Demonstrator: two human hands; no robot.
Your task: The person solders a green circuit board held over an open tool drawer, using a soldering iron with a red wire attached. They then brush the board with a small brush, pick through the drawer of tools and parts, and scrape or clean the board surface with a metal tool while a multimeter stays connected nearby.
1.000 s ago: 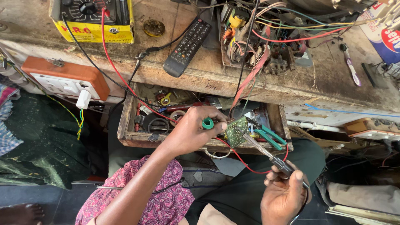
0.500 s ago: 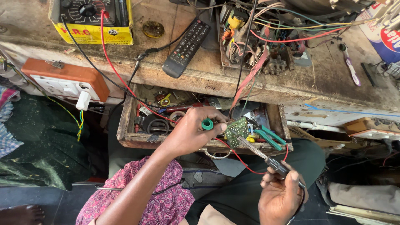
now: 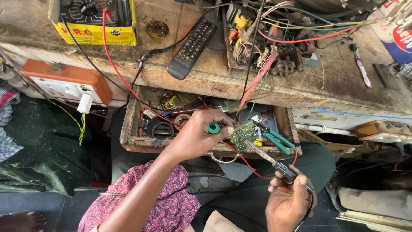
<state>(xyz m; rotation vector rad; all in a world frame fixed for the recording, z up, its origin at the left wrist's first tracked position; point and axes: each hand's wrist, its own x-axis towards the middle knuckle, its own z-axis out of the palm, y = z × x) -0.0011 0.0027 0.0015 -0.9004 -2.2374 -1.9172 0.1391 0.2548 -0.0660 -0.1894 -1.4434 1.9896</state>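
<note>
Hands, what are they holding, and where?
The left hand pinches the small green circuit board by its left edge. The right hand grips the soldering iron by its dark handle.

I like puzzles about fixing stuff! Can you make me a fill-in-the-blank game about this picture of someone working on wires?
1. The left hand holds a small circuit board that is ____ in colour.
2. The right hand grips a soldering iron whose tip touches the ____.
3. The black remote control lies on top of the wooden ____.
4. The pliers with turquoise handles lie in the open ____.

Missing words: green; circuit board; workbench; drawer
</note>
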